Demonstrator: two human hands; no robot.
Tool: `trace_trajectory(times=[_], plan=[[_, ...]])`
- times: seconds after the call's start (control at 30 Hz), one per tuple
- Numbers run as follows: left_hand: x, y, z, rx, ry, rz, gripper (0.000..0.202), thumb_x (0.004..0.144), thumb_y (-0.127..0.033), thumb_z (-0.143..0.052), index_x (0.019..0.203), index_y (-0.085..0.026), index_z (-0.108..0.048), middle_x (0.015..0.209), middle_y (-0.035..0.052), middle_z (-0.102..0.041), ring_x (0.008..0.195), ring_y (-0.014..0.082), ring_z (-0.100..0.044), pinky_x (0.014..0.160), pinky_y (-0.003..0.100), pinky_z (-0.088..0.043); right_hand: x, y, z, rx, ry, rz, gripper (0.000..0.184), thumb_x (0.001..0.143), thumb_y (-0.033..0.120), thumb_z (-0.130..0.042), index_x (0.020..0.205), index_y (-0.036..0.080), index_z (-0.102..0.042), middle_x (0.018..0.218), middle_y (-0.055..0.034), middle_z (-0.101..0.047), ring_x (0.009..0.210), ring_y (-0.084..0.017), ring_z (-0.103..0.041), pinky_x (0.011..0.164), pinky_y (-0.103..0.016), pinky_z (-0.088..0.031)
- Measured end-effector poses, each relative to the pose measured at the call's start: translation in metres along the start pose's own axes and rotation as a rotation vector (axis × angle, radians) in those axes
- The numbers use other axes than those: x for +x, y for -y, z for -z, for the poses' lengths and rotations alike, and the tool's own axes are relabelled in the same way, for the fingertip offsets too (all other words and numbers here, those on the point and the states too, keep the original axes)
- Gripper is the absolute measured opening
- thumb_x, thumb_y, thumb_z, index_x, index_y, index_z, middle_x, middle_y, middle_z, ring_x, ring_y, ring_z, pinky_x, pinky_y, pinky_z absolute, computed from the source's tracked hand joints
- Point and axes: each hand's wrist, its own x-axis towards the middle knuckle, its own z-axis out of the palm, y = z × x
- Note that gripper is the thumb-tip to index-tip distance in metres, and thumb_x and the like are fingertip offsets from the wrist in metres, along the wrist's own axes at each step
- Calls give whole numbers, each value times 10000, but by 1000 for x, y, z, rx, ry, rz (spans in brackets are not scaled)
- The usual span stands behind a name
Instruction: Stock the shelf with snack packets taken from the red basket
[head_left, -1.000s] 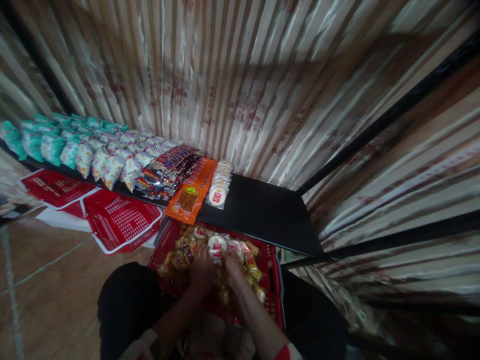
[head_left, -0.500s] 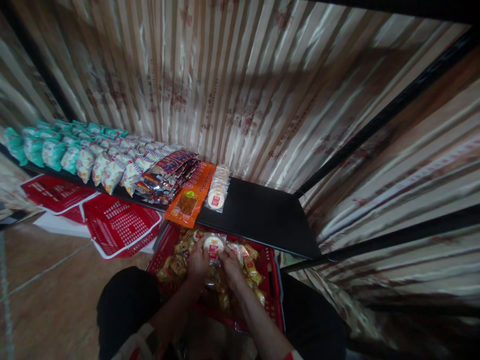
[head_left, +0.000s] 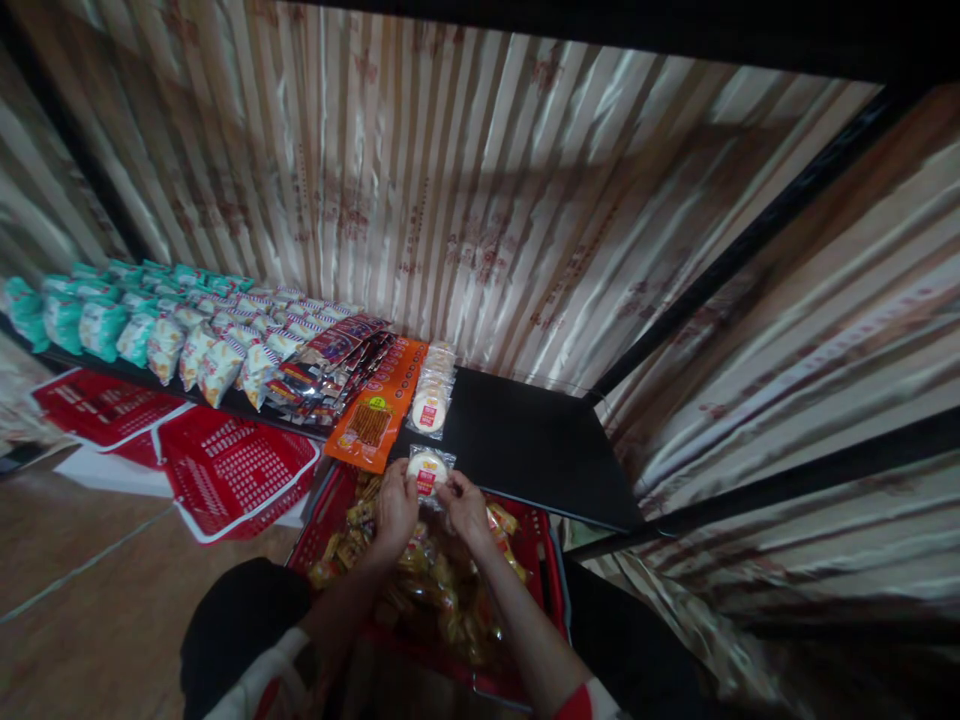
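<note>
Between my two hands is a clear-wrapped round white cracker pack (head_left: 428,474) with a red label, held at the front edge of the black shelf (head_left: 525,430). My left hand (head_left: 397,508) grips its left side, and my right hand (head_left: 465,512) pinches its right side. Just beyond, a row of the same cracker packs (head_left: 430,408) lies overlapping on the shelf. Beside that row is an orange snack bag (head_left: 375,415) with sticks pictured on it. Below my hands stands a red basket (head_left: 554,580) holding many small yellow-wrapped snacks (head_left: 442,590).
Dark glossy snack packs (head_left: 330,365), white chip bags (head_left: 217,365) and teal bags (head_left: 101,325) line the shelf leftward. Red baskets (head_left: 232,475) sit under it on the tiled floor. A slanting black post (head_left: 720,250) and striped curtain (head_left: 480,170) enclose the shelf.
Both hands have raised the cracker pack forward, from over the basket to the shelf's front edge. The whole view has shifted slightly.
</note>
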Motion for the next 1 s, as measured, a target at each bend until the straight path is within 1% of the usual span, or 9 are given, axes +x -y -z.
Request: trace_trajectory(times=[0.13,0.33,0.47,0.6,0.83,1.0], plan=[[12,-4,-3,-7,-26,-11,339,816,-198,-401,1136,-129,-493,1108,124,-608,1007,193,-590,891,324,-455,15,6,-3,-66,-18,56,247,607,363,-607,755,168,-639,614,26,-571,565,-122,-469,542,-224,-378],[28,-5,-11,-31,-95,-107,390,805,-176,-412,1181,-93,-476,1154,163,-573,1073,225,-553,904,374,-458,38,11,-7,-117,-53,137,236,621,367,-575,734,166,-623,620,32,-566,581,-119,-473,556,-215,-377],[35,-6,-14,-37,-98,-118,421,803,-163,-407,1214,-88,-459,1170,176,-559,1065,230,-558,897,388,-469,51,10,-10,-139,-57,135,234,619,376,-568,723,172,-616,598,35,-544,574,-120,-468,556,-215,-377],[41,-6,-18,-27,-105,-137,446,795,-144,-406,1235,-89,-449,1202,174,-546,1106,234,-535,923,396,-462,61,7,-12,-145,-60,109,276,627,398,-555,761,168,-627,619,27,-558,576,-120,-480,548,-211,-381],[49,0,-27,47,-159,-226,427,795,-117,-401,1210,-124,-501,1228,141,-545,1180,233,-484,1018,421,-398,75,3,-14,-282,-95,90,296,662,403,-533,798,172,-658,635,20,-595,567,-122,-495,545,-211,-387],[50,1,-30,143,-130,-268,365,796,-102,-403,1110,-127,-586,1272,134,-516,1209,236,-456,1042,415,-384,82,6,-16,-380,-132,116,280,697,380,-524,808,175,-680,662,12,-613,586,-126,-523,557,-210,-395]])
